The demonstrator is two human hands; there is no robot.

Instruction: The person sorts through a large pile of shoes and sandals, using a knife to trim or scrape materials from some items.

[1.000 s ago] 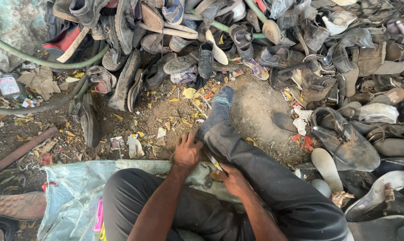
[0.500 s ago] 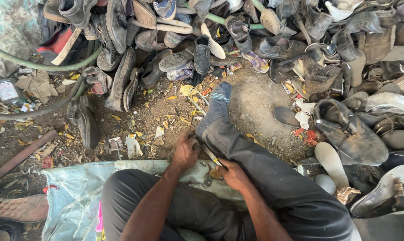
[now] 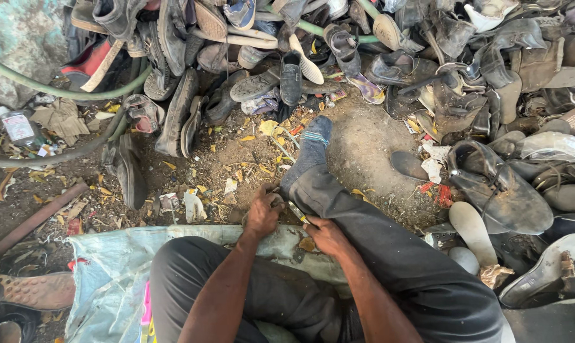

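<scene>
I sit on a pale blue sack (image 3: 109, 267) with my right leg stretched out, its grey sock (image 3: 313, 149) on the dirt. My left hand (image 3: 264, 213) is curled over a small dark piece on the ground beside that leg; what the piece is stays hidden under the fingers. My right hand (image 3: 325, 236) lies against my trouser leg and grips a thin tool (image 3: 298, 213) with a yellowish band. The tool's tip points toward the left hand. The two hands are nearly touching.
A big heap of worn shoes and loose soles (image 3: 376, 57) fills the far side and the right. A green hose (image 3: 58, 92) curves at the left, near a rusty pipe (image 3: 33, 219) and a small bottle (image 3: 17, 127). Yellow scraps litter the dirt (image 3: 236, 159).
My left hand's fingers, spread a second ago, have curled in over the small piece. The right hand and the stretched leg have barely moved.
</scene>
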